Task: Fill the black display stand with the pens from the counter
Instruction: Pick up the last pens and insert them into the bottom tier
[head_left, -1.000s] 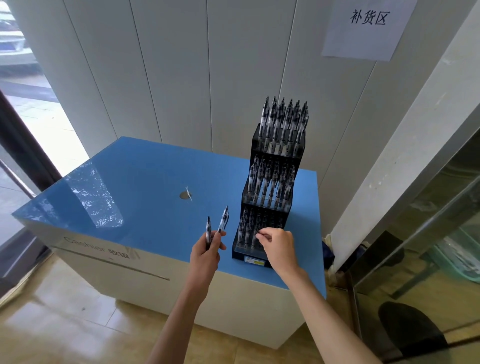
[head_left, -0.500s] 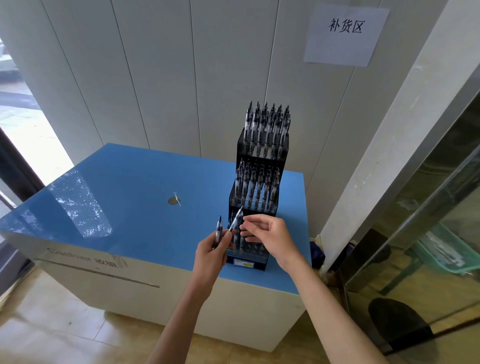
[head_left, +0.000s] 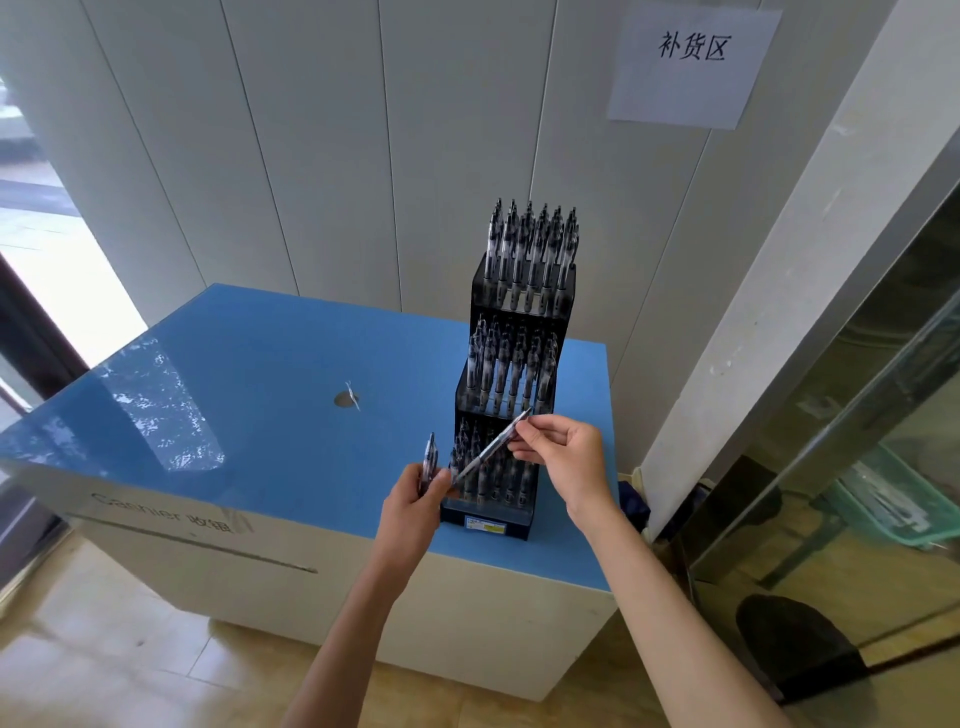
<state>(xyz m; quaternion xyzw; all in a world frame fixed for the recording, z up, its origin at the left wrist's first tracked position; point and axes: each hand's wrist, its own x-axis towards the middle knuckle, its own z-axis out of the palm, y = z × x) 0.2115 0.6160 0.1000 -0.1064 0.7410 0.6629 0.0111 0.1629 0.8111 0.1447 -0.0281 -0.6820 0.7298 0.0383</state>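
A second ago your right hand (head_left: 563, 457) was down at the front row of the stand (head_left: 511, 395) with two pens upright in your left hand (head_left: 415, 501). Now your right hand has come up and pinches one of those pens (head_left: 491, 448) near its upper end; it lies slanted across the front of the lowest tier, its lower tip close to your left thumb. Whether your left hand has fully let go of it I cannot tell. Your left hand grips the last pen (head_left: 429, 464) upright, just left of the stand's base.

That reads as a hand-over: this pen is next for a slot, and one more follows.

The stand sits on the right part of the blue bench (head_left: 234, 374), near the front edge, three stepped tiers high. The top and middle tiers look packed with clear-barrelled, dark-tipped pens standing upright. The lowest tier is also well stocked; the open slots are hard to make out behind your hands. No loose pens show on the bench, so you look close to done.
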